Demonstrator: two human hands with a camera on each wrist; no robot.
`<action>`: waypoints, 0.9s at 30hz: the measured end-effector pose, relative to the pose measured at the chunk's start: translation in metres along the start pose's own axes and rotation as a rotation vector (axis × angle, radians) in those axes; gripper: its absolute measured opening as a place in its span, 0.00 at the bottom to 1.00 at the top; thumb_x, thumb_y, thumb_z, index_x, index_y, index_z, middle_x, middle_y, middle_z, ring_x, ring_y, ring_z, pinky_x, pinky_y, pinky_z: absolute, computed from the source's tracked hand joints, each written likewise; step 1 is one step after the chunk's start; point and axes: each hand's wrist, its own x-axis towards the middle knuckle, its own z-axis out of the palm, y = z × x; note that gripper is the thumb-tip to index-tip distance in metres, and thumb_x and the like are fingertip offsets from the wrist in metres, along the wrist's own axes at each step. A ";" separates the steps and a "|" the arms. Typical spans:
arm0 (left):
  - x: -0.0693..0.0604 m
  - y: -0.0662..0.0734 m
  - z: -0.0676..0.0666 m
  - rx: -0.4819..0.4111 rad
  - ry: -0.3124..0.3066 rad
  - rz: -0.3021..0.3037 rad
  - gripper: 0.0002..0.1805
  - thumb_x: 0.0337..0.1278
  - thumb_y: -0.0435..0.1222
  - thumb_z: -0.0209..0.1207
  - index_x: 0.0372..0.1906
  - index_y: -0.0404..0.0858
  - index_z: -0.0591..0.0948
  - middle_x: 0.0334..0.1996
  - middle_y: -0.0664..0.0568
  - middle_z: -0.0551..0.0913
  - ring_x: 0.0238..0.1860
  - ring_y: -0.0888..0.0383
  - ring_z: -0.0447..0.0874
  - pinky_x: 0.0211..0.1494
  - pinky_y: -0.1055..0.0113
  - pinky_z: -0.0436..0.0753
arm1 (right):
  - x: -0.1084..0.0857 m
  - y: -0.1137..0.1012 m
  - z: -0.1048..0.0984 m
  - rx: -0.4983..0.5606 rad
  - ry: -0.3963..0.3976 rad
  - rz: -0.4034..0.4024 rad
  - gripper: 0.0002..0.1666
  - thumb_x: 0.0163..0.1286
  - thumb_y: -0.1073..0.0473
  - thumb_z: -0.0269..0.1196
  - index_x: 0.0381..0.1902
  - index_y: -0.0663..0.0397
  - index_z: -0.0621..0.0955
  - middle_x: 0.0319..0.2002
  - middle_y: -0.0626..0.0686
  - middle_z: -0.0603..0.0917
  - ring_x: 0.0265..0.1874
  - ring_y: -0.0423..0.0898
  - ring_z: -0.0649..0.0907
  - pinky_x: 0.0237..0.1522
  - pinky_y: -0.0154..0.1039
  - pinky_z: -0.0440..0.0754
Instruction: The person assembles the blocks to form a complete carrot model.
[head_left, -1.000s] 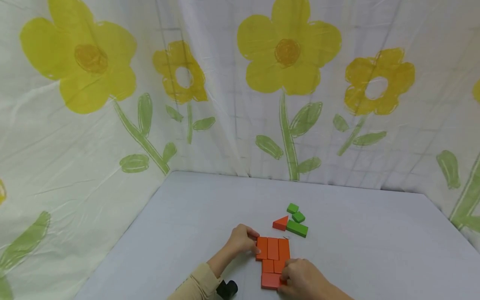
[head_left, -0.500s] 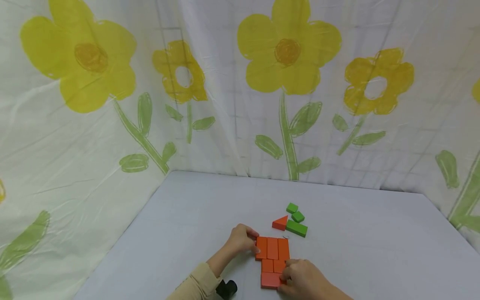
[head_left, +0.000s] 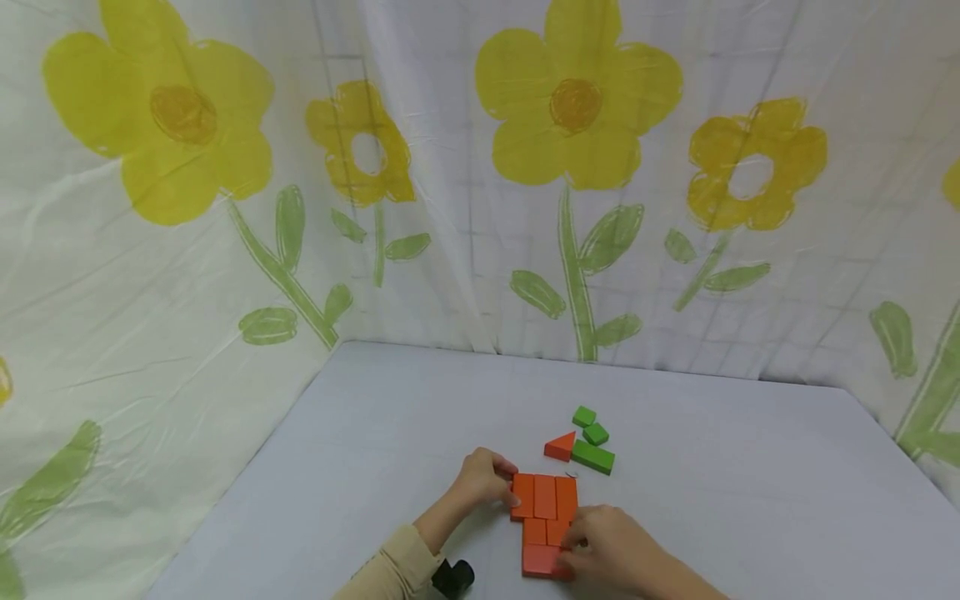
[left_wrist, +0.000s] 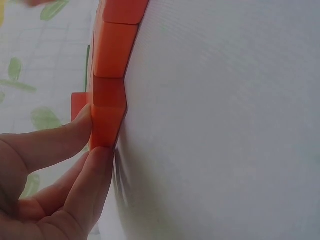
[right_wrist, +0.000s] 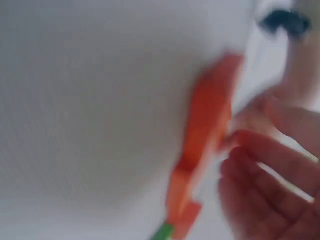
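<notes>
- Blocks (head_left: pixel 545 497), orange, lie touching in one flat shape between my hands; the far three run lengthwise away from me.
- My left hand (head_left: pixel 482 479) pinches the far-left block (head_left: pixel 523 493).
- My right hand (head_left: pixel 611 546) is nearer the red block (head_left: pixel 538 561); blurred fingers (right_wrist: pixel 272 151) loosely bent, seemingly holding nothing.
- Beyond: green blocks (head_left: pixel 593 457), red triangle (head_left: pixel 561 447).
- White table (head_left: pixel 375 417), flowered curtain (head_left: pixel 420 317).
</notes>
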 end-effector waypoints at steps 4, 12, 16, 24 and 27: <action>0.000 0.000 -0.002 0.003 -0.006 0.001 0.18 0.32 0.21 0.74 0.37 0.29 0.85 0.28 0.49 0.82 0.30 0.56 0.77 0.38 0.61 0.80 | 0.020 0.013 -0.017 -0.084 0.198 0.033 0.06 0.60 0.59 0.70 0.35 0.56 0.87 0.32 0.45 0.84 0.32 0.41 0.81 0.34 0.36 0.81; 0.001 -0.002 -0.001 -0.005 -0.015 0.000 0.18 0.33 0.21 0.74 0.37 0.29 0.85 0.28 0.50 0.82 0.30 0.57 0.76 0.37 0.63 0.79 | 0.067 0.057 -0.032 -0.117 0.169 0.090 0.26 0.57 0.68 0.71 0.54 0.69 0.79 0.52 0.64 0.81 0.53 0.62 0.78 0.54 0.57 0.74; 0.001 -0.003 0.001 -0.007 -0.021 -0.012 0.18 0.33 0.22 0.74 0.38 0.29 0.85 0.29 0.50 0.82 0.31 0.57 0.76 0.36 0.63 0.80 | 0.076 0.065 -0.031 -0.077 0.152 0.091 0.19 0.59 0.68 0.69 0.49 0.67 0.82 0.45 0.59 0.84 0.47 0.56 0.81 0.49 0.53 0.78; 0.000 -0.001 -0.001 -0.005 -0.012 -0.021 0.18 0.34 0.22 0.73 0.38 0.30 0.86 0.29 0.50 0.82 0.31 0.56 0.76 0.36 0.63 0.79 | 0.081 0.066 -0.032 -0.048 0.181 0.098 0.14 0.56 0.67 0.71 0.42 0.64 0.85 0.36 0.52 0.84 0.36 0.47 0.80 0.39 0.44 0.79; 0.000 -0.001 -0.001 -0.009 -0.015 -0.027 0.18 0.34 0.22 0.73 0.38 0.30 0.86 0.29 0.50 0.82 0.31 0.56 0.76 0.36 0.63 0.79 | 0.079 0.064 -0.033 -0.050 0.207 0.078 0.15 0.56 0.67 0.71 0.42 0.63 0.85 0.36 0.52 0.84 0.35 0.49 0.81 0.38 0.43 0.79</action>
